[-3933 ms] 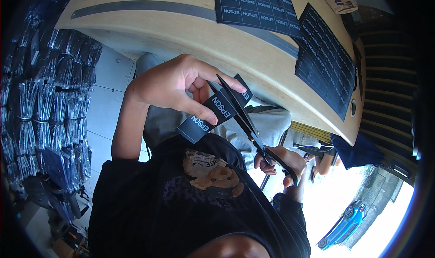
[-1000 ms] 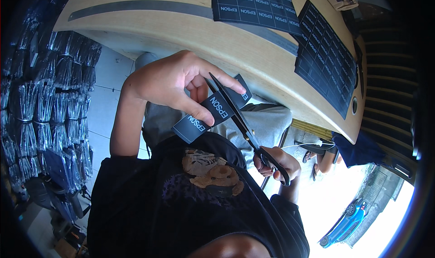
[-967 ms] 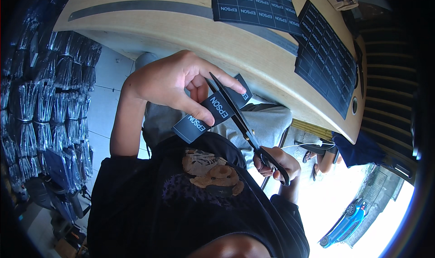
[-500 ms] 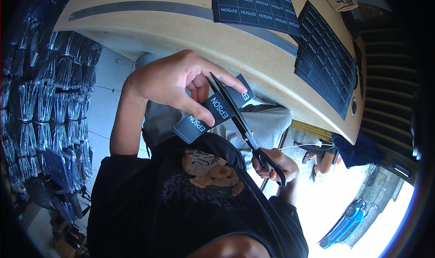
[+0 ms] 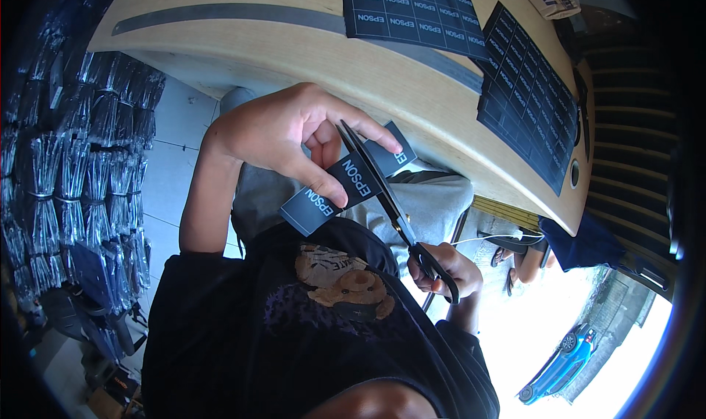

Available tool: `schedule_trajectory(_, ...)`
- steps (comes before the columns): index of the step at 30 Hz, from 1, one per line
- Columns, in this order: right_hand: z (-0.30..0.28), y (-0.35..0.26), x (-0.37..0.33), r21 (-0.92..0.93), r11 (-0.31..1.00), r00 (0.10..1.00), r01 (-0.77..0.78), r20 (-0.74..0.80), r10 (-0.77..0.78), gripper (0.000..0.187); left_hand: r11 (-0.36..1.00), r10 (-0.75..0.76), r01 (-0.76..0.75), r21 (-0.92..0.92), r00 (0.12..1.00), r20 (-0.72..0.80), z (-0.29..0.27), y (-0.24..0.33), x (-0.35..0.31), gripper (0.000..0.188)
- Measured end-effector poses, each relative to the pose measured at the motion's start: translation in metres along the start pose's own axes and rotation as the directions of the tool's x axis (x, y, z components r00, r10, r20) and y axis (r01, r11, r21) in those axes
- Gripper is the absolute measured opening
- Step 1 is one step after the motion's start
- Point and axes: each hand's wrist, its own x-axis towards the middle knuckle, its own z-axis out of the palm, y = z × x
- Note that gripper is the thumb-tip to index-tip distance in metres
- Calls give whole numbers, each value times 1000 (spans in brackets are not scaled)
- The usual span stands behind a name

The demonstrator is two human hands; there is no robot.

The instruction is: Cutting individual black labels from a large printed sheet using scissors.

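Note:
My left hand (image 5: 283, 128) pinches a short strip of dark labels (image 5: 357, 178) with pale lettering, its thumb on the near part and its forefinger at the far end. Across this strip lie the blades of long black scissors (image 5: 391, 207), their tips beside my left fingers. My right hand (image 5: 454, 266) is closed around the scissors' handles, low and to the right of the strip. Both hands are over my lap, in front of the table edge. Part of the strip is covered by the blades and the left thumb.
On the wooden table (image 5: 243, 40) lie a metal ruler (image 5: 228, 11) and dark label sheets (image 5: 412, 14), with another sheet (image 5: 531, 99) to the right. Bundles of plastic-wrapped dark items (image 5: 81, 183) are stacked at the left. Another person's foot (image 5: 511, 279) shows at right.
The scissors' handles have shifted slightly left with my right hand, and the blades seem a little closer together. My left hand and the strip stay almost still.

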Motion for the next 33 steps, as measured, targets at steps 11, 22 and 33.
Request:
schedule_trajectory(11, 0, 2, -3, -23, 1000, 1000, -20, 7, 21, 42, 1000, 4, -4, -7, 1000, 16, -2, 0, 3, 65)
schedule_trajectory(22, 4, -3, -9, -37, 997, 998, -68, -16, 68, 35, 999, -15, 13, 39, 998, 55, -6, -1, 7, 64)
schedule_trajectory(33, 6, -2, -16, 122, 980, 987, -160, 47, 155, 51, 998, -53, 48, 52, 993, 103, -6, 1, 12, 65)
